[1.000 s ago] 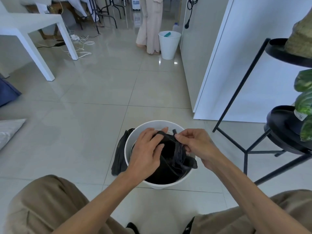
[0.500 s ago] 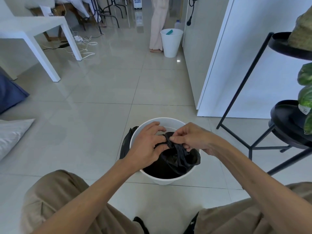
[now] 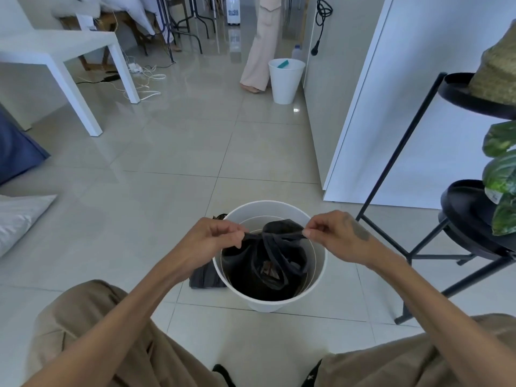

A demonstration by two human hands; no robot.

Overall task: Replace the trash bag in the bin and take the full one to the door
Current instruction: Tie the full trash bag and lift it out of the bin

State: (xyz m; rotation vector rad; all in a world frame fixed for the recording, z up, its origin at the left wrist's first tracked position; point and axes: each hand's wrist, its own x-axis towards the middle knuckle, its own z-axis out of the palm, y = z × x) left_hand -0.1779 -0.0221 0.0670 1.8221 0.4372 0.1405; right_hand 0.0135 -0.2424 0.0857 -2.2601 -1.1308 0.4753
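The left hand (image 3: 215,236) and right hand (image 3: 333,233) each pinch an end of the black bag (image 3: 265,263) in the bin (image 3: 321,272), apparently tightening a knot. Too hard a pull could tear the thin plastic.

Bright, even daylight; glare on the glossy floor tiles (image 3: 295,109); wide-angle bending at edges; soft shadows.

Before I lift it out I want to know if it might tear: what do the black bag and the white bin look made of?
The black bag looks like thin plastic film, slightly glossy: it gathers into narrow twisted strips where the left hand and right hand pull. The white bin looks like rigid moulded plastic, smooth and matt, with a thin even rim; painted metal cannot be ruled out.
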